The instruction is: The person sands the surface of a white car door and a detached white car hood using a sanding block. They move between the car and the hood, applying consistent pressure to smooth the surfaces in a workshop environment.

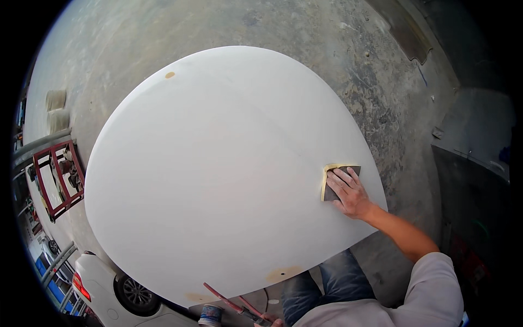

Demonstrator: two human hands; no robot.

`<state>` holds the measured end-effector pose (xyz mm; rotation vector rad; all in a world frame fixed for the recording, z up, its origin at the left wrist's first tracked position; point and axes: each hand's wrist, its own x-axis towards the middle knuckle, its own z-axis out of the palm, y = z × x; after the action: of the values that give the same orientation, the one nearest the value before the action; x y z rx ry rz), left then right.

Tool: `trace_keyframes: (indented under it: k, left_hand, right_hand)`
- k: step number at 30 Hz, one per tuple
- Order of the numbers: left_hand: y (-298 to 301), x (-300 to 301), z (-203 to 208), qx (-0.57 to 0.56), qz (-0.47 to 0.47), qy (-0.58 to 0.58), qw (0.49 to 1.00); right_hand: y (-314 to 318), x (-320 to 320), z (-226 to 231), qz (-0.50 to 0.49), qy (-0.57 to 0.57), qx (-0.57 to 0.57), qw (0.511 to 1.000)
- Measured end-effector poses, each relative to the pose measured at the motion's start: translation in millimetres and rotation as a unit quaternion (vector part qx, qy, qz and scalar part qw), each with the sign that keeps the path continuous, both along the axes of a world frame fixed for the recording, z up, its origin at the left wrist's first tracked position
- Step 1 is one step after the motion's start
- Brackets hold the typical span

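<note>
A dark grey abrasive sheet [333, 193] backed with a yellow foam pad [325, 182] lies on the white panel [218, 163], just in from its right edge and above its lower right corner. The right hand [354, 201] rests flat on top of it, fingers [339, 182] stretched out and a little apart, the thumb toward the sheet's lower edge. At the panel's lower edge, left of the jeans [348, 275], the left hand [277, 322] is cut off by the view; its visible fingers look closed around a red-and-grey tool [251, 315], whose thin red end overlaps that edge. Tan patches mark the panel: one [170, 75] by the upper left edge, two along the lower edge, the right-hand one [283, 273] with a dark hole. Below the lower edge stands a blue-and-white can [211, 315]. Beyond the panel's lower left edge is a white car [101, 283]; a dark red metal frame [66, 197] stands near the left edge, on the grey concrete floor [305, 22].
</note>
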<state>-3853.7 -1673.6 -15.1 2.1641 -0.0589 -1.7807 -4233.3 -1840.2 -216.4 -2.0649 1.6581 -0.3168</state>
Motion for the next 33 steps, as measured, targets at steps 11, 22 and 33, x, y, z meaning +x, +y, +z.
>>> trace_keyframes:
  k: [11, 22, 33]
  left_hand:
    - [45.7, 0.9, -3.6, -0.09, 0.026, -0.068, 0.993]
    - [37.5, 4.4, -15.8, -0.043, -0.03, -0.031, 0.998]
    - [2.9, -23.7, 14.1, 0.004, 0.013, -0.052, 0.999]
  right_hand:
    - [-362.7, 128.1, -5.0, -0.007, -0.077, -0.099, 0.992]
    - [-118.1, -23.5, -24.2, -0.073, -0.005, -0.081, 0.994]
    - [-263.3, 72.5, 2.4, 0.024, -0.041, -0.108, 0.993]
